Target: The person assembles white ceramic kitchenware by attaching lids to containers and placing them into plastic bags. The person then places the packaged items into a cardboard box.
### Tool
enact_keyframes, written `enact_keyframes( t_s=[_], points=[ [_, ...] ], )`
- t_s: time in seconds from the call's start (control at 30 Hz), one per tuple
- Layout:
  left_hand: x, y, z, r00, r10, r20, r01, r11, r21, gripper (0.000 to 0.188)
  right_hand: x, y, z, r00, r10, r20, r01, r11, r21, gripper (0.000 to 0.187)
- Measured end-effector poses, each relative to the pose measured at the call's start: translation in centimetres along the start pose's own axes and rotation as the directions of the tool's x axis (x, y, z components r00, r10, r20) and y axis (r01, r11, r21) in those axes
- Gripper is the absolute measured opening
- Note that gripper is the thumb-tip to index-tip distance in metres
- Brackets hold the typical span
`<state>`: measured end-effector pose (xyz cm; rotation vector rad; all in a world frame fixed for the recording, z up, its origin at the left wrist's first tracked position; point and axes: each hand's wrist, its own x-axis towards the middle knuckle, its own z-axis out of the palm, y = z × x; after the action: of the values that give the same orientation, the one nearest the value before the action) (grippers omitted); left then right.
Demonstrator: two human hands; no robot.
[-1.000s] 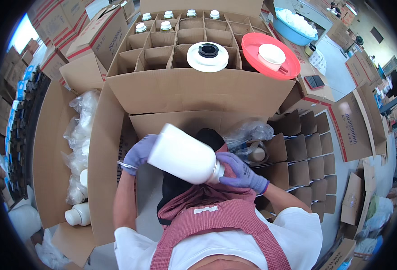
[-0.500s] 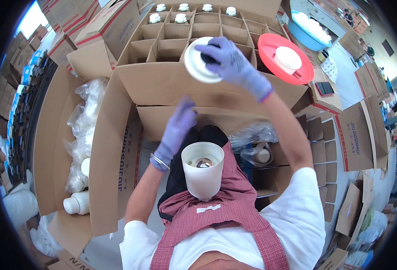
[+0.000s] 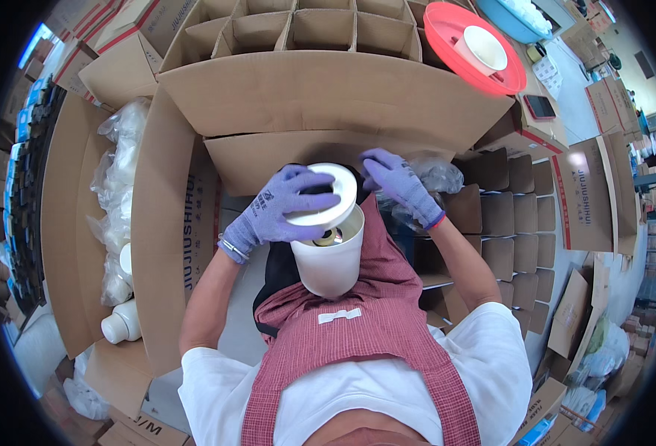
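A white cylindrical canister (image 3: 329,264) stands in my lap, and something shiny shows inside its mouth. Over that mouth a round white lid (image 3: 348,195) is tilted, its far side raised. My left hand (image 3: 287,204), in a lilac glove, is closed on the lid with its fingers across the top. On the other side my right hand (image 3: 402,184), gloved too, hovers just beyond the lid with its fingers bent and apart. I see nothing in it.
Ahead stands a carton with cardboard dividers (image 3: 291,33). A red basin (image 3: 517,70) holding a white cup (image 3: 484,50) sits at its right corner, near a phone (image 3: 540,106). An open box at left contains bagged white bottles (image 3: 123,323); more divided compartments (image 3: 497,215) lie at right.
The lid has come down from over the carton to the canister and passed from my right hand to my left. My right hand has drawn back toward my lap. The view has tilted downward.
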<state>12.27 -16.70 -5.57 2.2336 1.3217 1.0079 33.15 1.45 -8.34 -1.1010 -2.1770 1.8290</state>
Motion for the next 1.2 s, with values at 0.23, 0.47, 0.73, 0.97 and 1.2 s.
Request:
enact_keyframes(
  t_s=[0.23,0.47,0.73,0.97,1.2],
  points=[
    [0.2,0.1,1.7,0.975,0.002,0.221,0.053,0.969,-0.242,0.051,-1.2,1.1,6.4,0.942,-0.313,0.125,0.287,0.939,0.187,0.033],
    [-2.1,3.8,5.1,0.931,-0.298,0.210,0.244,0.937,0.249,0.073,1.6,3.8,7.4,0.563,-0.709,0.425,0.822,0.531,-0.204,0.042],
    [-2.3,5.3,4.4,0.903,-0.403,0.150,0.415,0.909,-0.052,0.055,2.8,3.9,7.0,0.433,-0.760,0.484,0.898,0.413,-0.154,0.046],
    [-7.0,6.2,7.1,0.919,-0.359,-0.165,0.380,0.917,0.118,0.047,3.1,2.8,7.6,0.458,-0.644,0.613,0.864,0.484,-0.138,0.035],
    [-7.1,4.9,8.7,0.628,-0.716,-0.304,0.256,0.559,-0.789,0.045,-2.2,0.3,5.8,0.648,-0.614,0.451,0.678,0.735,0.027,0.053]
  ],
)
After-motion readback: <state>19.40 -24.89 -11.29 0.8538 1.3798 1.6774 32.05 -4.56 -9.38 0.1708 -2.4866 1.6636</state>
